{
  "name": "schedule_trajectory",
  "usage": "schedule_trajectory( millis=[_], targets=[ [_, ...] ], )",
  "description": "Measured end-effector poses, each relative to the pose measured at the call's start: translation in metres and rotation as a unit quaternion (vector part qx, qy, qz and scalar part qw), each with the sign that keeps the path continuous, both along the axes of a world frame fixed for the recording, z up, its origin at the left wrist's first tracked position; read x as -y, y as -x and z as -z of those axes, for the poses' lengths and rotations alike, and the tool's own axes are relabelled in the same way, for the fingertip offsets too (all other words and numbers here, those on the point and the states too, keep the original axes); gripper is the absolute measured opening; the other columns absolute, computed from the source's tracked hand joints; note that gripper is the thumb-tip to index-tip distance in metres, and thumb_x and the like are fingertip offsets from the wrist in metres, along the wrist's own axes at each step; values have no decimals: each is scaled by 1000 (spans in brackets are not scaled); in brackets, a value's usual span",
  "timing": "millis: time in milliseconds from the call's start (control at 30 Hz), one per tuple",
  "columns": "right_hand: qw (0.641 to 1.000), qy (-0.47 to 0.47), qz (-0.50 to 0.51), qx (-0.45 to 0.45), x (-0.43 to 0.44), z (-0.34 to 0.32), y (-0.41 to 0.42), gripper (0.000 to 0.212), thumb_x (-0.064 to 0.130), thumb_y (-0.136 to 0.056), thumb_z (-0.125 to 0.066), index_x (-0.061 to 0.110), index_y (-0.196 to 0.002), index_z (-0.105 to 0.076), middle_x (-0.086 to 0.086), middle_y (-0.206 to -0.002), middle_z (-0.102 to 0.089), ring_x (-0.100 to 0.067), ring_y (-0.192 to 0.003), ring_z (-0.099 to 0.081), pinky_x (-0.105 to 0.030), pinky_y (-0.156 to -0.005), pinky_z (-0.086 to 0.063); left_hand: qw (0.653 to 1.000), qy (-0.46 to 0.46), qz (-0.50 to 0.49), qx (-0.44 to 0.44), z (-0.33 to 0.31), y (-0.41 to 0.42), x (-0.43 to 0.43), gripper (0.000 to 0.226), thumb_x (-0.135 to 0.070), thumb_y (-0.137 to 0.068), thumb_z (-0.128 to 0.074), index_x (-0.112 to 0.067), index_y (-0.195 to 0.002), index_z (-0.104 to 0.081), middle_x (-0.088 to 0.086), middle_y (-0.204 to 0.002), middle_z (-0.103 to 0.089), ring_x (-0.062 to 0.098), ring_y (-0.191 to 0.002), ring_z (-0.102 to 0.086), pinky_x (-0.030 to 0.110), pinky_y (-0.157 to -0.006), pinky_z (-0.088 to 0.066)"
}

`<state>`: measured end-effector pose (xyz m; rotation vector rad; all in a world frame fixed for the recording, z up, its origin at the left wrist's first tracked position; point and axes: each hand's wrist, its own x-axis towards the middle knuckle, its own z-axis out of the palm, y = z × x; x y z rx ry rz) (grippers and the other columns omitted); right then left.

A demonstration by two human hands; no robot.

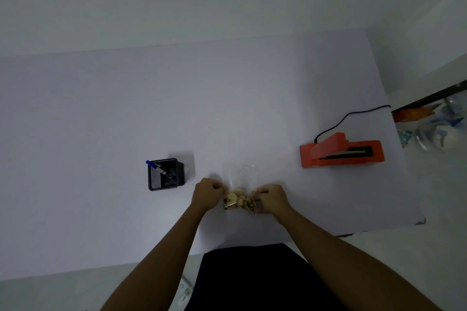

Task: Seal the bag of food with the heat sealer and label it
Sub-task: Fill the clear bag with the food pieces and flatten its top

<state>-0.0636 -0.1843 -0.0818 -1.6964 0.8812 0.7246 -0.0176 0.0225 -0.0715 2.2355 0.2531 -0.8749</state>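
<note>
— Bag (241, 185) of food: where is it?
— Between my left hand (207, 193) and right hand (272, 198), both pinched shut on its sides. Unsealed yet; next it goes right to the orange heat sealer (341, 151).

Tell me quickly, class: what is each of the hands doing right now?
Left hand: closed, pinching the left edge of the clear bag.
Right hand: closed, pinching the bag's right edge.
</note>
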Motion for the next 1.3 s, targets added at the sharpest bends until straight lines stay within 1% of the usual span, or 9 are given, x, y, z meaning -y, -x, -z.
schedule_trajectory(
  millis=[200, 333, 433, 533, 633, 767, 1000, 1133, 1300],
  targets=[
    [1000, -17, 4, -11, 2, 1, -1, 8, 2, -82, -70, 0, -78, -76, -20, -81, -75, -32, -71, -74, -49, -64, -63, 991, -79, 10, 112, -8, 1, 11, 15, -16, -83, -64, -9, -96, -65, 4, -91, -64, 23, -88, -59, 31, -70, -48],
    [1000, -5, -12, 3, 2, 2, -2, 9, 3, -82, -70, 3, -78, -77, -18, -81, -76, -32, -75, -74, -45, -63, -64, 941, -59, 177, 281, -16, 13, 32, 23, -10, -80, -66, -7, -103, -67, 10, -101, -65, 28, -90, -61, 40, -71, -53],
    [1000, -4, -15, 8, 3, 0, -3, 9, 3, -82, -69, 4, -79, -77, -17, -83, -76, -32, -78, -74, -39, -58, -63, 921, -89, 278, 259, -11, 26, 43, 21, -17, -85, -57, -10, -104, -60, 10, -103, -62, 29, -89, -60, 37, -67, -48],
    [1000, -13, -16, 10, 3, 0, -2, 10, 2, -84, -68, 3, -77, -75, -17, -83, -74, -32, -80, -73, -38, -58, -62, 943, -119, 223, 217, -6, 33, 41, 26, -21, -89, -55, -14, -113, -56, 8, -114, -59, 28, -98, -57, 36, -73, -48],
    [996, 12, -57, 66, 4, 3, 1, 13, 3, -83, -68, 10, -74, -74, -16, -80, -74, -29, -77, -72, -43, -68, -63, 986, -96, 3, 138, -11, 33, 34, 41, -21, -91, -57, -9, -129, -48, 12, -121, -53, 30, -108, -52, 39, -84, -47],
    [989, -3, -67, 134, 1, 0, 5, 10, 4, -84, -72, 13, -84, -76, -7, -83, -74, -16, -77, -68, -30, -73, -57, 992, 13, -123, 36, -7, 25, 22, 50, -20, -88, -66, -6, -131, -46, 10, -107, -60, 20, -92, -57, 21, -73, -43],
    [970, -27, -34, 238, 2, -24, -2, 6, 4, -87, -71, 6, -88, -76, -5, -83, -75, -5, -76, -69, -17, -73, -55, 981, 120, -97, 116, -20, 14, 13, 10, -11, -88, -67, -18, -91, -73, -6, -87, -71, 8, -78, -62, 23, -69, -48],
    [962, -30, -33, 271, 9, -28, -7, 8, 4, -87, -71, 9, -90, -76, -3, -89, -76, -8, -86, -71, -19, -80, -55, 966, 129, -76, 212, -27, 17, 7, 11, -17, -88, -69, -21, -97, -74, -11, -98, -71, 6, -91, -61, 23, -69, -50],
    [966, -24, -42, 252, 10, -19, -6, 8, 9, -87, -72, 11, -93, -76, -2, -94, -77, -14, -92, -73, -28, -87, -57, 975, 134, -36, 171, -18, 24, 8, 17, -21, -89, -66, -25, -106, -72, -10, -108, -71, 10, -98, -62, 28, -81, -52]
  ],
)
